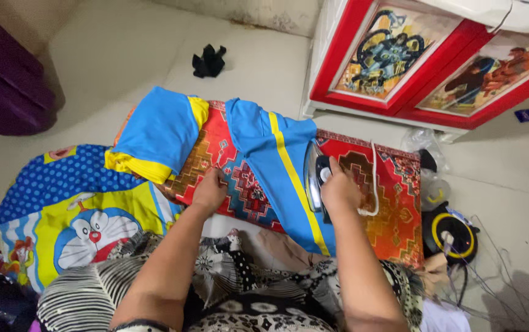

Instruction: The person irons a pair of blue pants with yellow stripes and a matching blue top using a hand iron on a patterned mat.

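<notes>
A blue garment with a yellow stripe [267, 154] lies spread over a red patterned mat [393, 209] on the floor. My right hand [339, 187] grips the handle of an electric iron [313, 175], which rests on the blue cloth beside the stripe. A white cord [375, 178] loops from the iron over the mat. My left hand [209, 190] presses down on the mat just left of the blue cloth, fingers curled. A folded blue and yellow piece [160, 132] lies at the mat's left end.
A cartoon-printed blue and yellow sheet [74, 203] lies at left. A red-framed cabinet with pictures [424, 61] stands at upper right. A black and yellow round device [452, 237] with wires and plastic bags sits right of the mat. A black cloth [209, 61] lies on the floor.
</notes>
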